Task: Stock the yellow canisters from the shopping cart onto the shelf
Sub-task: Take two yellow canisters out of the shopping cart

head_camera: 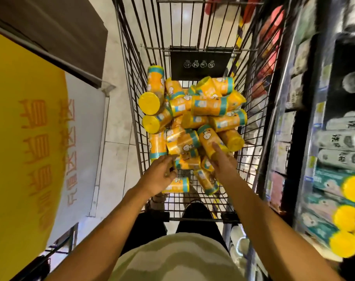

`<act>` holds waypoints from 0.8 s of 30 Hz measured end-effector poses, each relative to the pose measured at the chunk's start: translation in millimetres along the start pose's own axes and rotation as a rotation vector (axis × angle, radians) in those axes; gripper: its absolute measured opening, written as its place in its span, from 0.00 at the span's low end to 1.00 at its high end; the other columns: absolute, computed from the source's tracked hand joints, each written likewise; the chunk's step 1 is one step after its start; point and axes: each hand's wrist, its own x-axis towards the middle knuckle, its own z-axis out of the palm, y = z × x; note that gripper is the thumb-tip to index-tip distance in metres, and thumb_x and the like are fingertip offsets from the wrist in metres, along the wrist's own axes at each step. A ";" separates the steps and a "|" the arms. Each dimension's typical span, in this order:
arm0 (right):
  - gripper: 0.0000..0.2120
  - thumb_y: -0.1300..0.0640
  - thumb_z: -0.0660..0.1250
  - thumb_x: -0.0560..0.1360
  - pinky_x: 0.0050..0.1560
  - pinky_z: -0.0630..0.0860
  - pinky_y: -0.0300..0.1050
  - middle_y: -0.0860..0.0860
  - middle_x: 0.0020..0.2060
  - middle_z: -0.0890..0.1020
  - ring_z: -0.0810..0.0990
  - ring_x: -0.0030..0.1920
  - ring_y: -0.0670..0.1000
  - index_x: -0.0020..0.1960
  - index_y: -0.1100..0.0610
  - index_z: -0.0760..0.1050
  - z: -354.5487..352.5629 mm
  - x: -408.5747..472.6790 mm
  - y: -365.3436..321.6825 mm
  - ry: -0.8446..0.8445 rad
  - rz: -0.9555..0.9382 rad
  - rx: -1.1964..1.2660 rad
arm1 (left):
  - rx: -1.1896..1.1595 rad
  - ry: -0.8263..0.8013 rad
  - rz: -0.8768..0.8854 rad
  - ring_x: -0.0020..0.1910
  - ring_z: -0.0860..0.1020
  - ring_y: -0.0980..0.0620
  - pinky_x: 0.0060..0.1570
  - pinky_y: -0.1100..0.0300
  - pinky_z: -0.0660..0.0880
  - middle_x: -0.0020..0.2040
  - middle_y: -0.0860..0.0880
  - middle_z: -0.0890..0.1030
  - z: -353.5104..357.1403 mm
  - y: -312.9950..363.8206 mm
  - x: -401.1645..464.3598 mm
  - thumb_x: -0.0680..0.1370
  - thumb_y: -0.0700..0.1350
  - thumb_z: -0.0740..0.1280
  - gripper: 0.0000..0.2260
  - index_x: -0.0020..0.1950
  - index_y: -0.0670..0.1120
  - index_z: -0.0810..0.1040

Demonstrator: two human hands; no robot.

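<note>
Canisters [192, 122] are heaped in the cart [192, 45]. One canister [211, 144], long axis slanting away-left, is grasped by the right hand [224, 163]; the left hand [159, 175], nearby, is loosely curled, empty.

One wire shopping cart [132, 82] holds a jumbled heap of yellow canisters [192, 120] with teal bands; roughly twenty show, though those buried underneath cannot be counted exactly. Three of them show their plain yellow lids toward the camera on the left of the heap. Two bare hands reach into the cart: one left hand [159, 175] and one right hand [223, 163]. One black placard [200, 64] hangs on the cart's far wall, carrying four small round symbols. On the shelf [306, 151] to the right, four yellow lids [347, 218] of shelved canisters are visible, blurred. One large yellow sign [20, 138] stands at left.
</note>
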 end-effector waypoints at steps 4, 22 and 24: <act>0.35 0.51 0.81 0.66 0.57 0.76 0.48 0.52 0.55 0.79 0.79 0.55 0.52 0.67 0.58 0.70 -26.5 -29.0 -10.9 0.167 -0.140 -0.042 | -0.140 -0.012 -0.056 0.66 0.75 0.48 0.66 0.55 0.72 0.69 0.46 0.74 -20.4 22.9 -2.6 0.78 0.45 0.69 0.24 0.74 0.48 0.69; 0.14 0.43 0.68 0.76 0.61 0.78 0.55 0.48 0.54 0.83 0.82 0.55 0.48 0.58 0.49 0.79 6.0 -58.7 -26.6 -0.425 -0.432 -0.362 | -0.676 0.030 -0.181 0.57 0.82 0.55 0.54 0.64 0.78 0.56 0.54 0.84 -45.8 22.9 -58.4 0.76 0.49 0.73 0.13 0.59 0.54 0.78; 0.21 0.42 0.71 0.74 0.60 0.78 0.54 0.47 0.58 0.82 0.80 0.58 0.48 0.64 0.50 0.76 10.7 -23.4 -26.0 -0.404 -0.556 -0.602 | -0.742 0.096 -0.217 0.55 0.83 0.53 0.55 0.60 0.79 0.57 0.52 0.84 -41.9 18.4 -58.4 0.76 0.51 0.72 0.15 0.62 0.53 0.77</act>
